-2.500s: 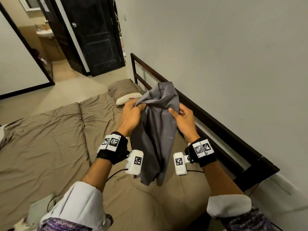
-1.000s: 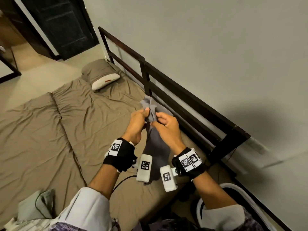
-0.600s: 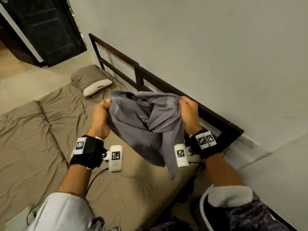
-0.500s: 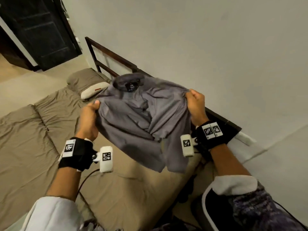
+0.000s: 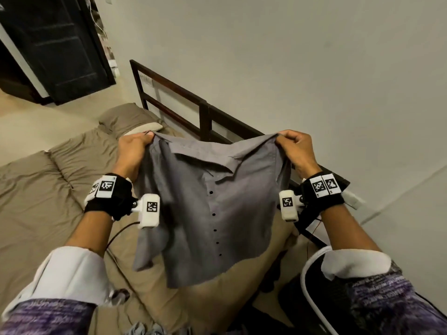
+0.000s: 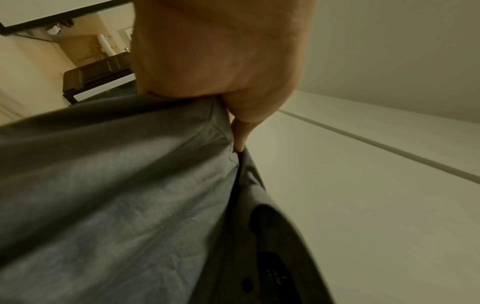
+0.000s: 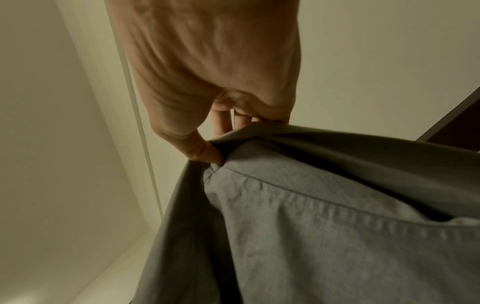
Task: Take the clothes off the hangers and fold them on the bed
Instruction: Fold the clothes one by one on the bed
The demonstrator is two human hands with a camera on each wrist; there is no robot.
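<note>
A grey button-up shirt (image 5: pixel 212 201) hangs spread in the air above the bed (image 5: pixel 43 213), collar at the top, dark buttons down its middle. My left hand (image 5: pixel 135 146) pinches its left shoulder (image 6: pixel 218 115). My right hand (image 5: pixel 292 148) pinches its right shoulder (image 7: pixel 221 152). The two hands hold the shirt stretched wide between them at chest height. Its lower hem dangles just over the tan sheet. No hanger shows in any view.
A dark wooden headboard rail (image 5: pixel 205 110) runs along the wall behind the shirt. A tan pillow (image 5: pixel 130 119) lies at the far end of the bed. A dark door (image 5: pixel 55 44) stands at the back left. A white-rimmed basket (image 5: pixel 314 293) sits at my lower right.
The shirt was bunched between my hands a second ago. My hands have moved apart and up, and the shirt now hangs open and flat with its front towards me.
</note>
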